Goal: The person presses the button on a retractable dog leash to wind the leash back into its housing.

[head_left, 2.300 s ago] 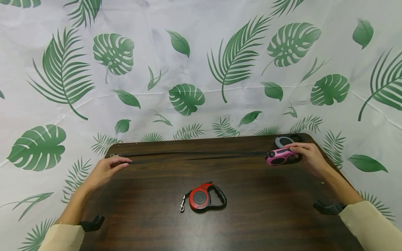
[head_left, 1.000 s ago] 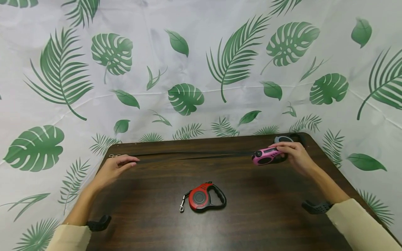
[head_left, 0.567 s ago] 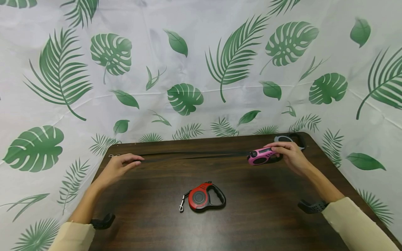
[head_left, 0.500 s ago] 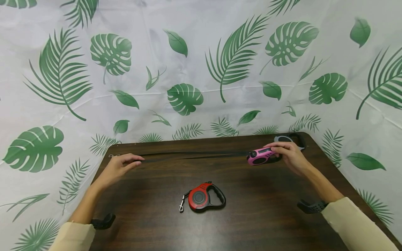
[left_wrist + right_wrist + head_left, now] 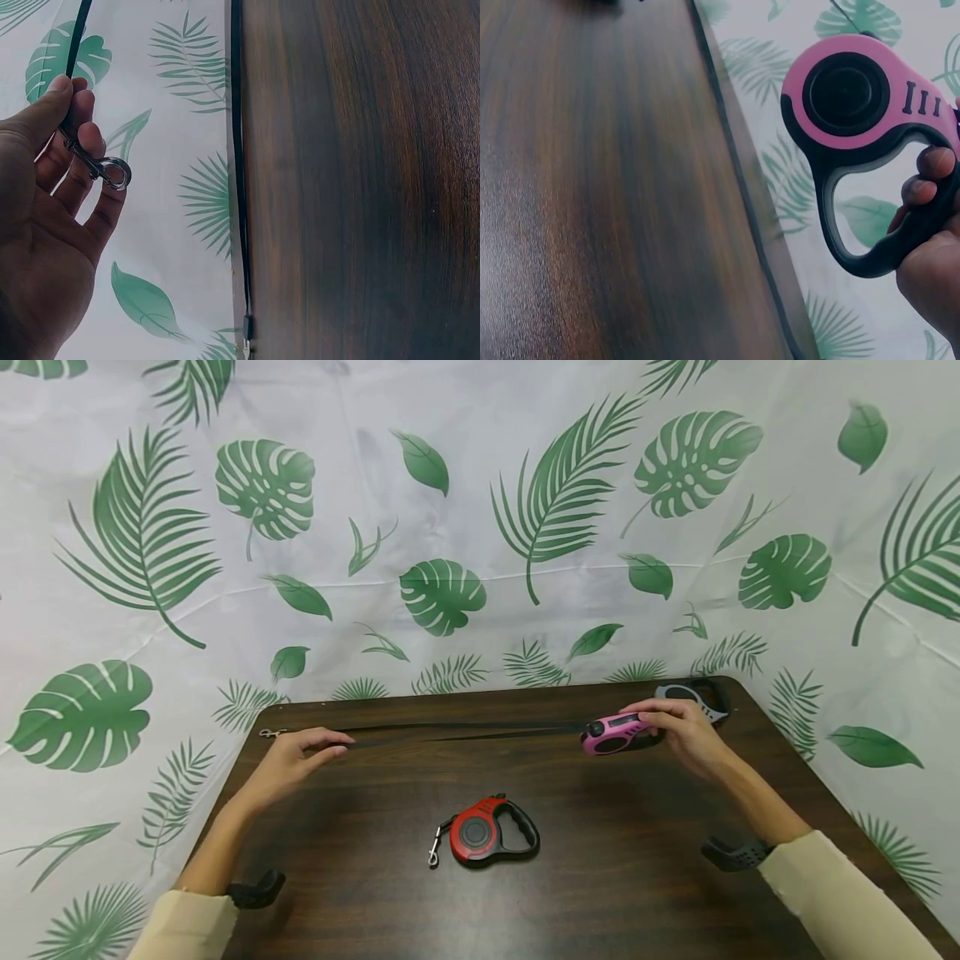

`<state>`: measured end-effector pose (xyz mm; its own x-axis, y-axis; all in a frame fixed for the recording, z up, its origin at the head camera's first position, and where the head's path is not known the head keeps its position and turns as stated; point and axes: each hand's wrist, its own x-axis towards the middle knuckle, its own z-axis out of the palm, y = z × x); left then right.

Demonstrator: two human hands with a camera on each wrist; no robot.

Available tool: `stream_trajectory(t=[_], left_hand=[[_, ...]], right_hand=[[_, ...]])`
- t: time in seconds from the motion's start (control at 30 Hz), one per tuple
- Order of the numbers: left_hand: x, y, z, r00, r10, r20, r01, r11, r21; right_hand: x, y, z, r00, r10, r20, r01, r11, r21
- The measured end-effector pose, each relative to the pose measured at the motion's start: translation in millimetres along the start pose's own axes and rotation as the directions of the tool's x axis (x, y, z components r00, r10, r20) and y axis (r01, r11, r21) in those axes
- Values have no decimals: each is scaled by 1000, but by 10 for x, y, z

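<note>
My right hand [image 5: 686,735] grips the black handle of a pink retractable dog leash [image 5: 611,735]; in the right wrist view its fingers curl through the handle loop. A thin black strap [image 5: 465,738] stretches leftward from the pink leash to my left hand [image 5: 288,764]. In the left wrist view, thumb and fingertips pinch that strap close to its metal snap hook [image 5: 97,165], which hangs in front of the fingers. Both hands are raised over the far part of the brown table [image 5: 600,877].
A grey retractable leash [image 5: 678,693] lies at the far right corner. Along the back edge runs another black strap [image 5: 420,725], with a metal clip [image 5: 272,732] at its left end. A red and black retractable leash [image 5: 476,833] lies mid-table. Leaf-printed cloth [image 5: 450,510] hangs behind.
My right hand has moved left with the pink leash, uncovering more of the grey one. My left hand has shifted right with the strap's end, so the strap's span is shorter.
</note>
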<state>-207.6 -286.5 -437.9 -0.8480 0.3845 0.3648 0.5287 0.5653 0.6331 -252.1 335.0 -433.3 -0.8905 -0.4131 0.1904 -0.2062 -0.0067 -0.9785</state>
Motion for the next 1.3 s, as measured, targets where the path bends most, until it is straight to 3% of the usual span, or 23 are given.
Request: stream_trajectory(t=[0.43,1.0,1.3], left_hand=[[70,28,119,1000,2,2,-2,1000,-8],[143,108,189,1000,-22,15,22,998,-56],[184,166,286,999,9,49,-4,996,-87]], right_hand=[[60,3,138,1000,7,-16,-8,999,-46],[163,15,333,1000,5,23,-5,1000,25],[212,47,465,1000,-5,22,5,999,34]])
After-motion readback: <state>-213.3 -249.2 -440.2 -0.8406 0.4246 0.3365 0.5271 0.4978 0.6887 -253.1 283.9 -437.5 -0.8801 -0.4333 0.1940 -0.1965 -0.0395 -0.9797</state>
